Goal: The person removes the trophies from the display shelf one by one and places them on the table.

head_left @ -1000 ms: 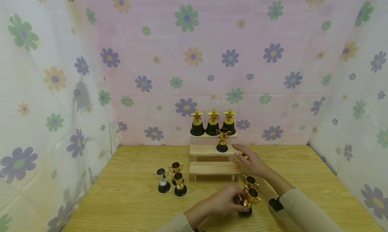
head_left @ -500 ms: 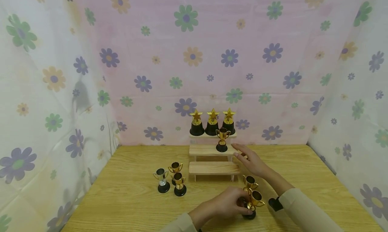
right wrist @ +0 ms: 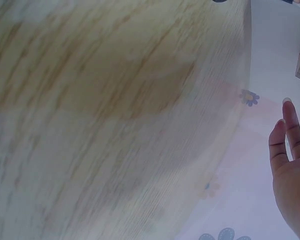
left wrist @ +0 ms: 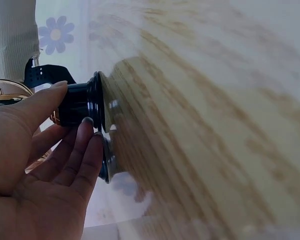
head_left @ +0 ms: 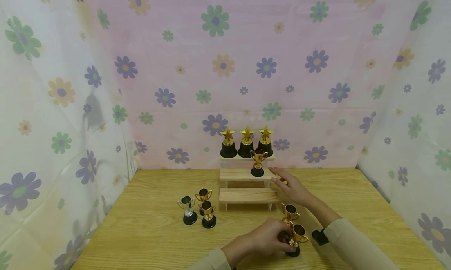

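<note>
Wood-grain tabletop (head_left: pixel 158 242): shiny gold, two-handled, black-based trophy cup (head_left: pixel 298 232) pinched by left hand (head_left: pixel 269 236), axis roughly upright.
Cup located rightward of left hand; right hand (head_left: pixel 295 191), nothing grasped, held farther off beside pale wooden three-tiered stand (head_left: pixel 246 196).

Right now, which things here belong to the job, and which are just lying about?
Likely part of the job:
gold cup, held by the left hand
four other gold cups
silver cup
three star trophies, on the top step
tiered wooden stand

Likely just surroundings:
flowered cloth
wooden table
</note>
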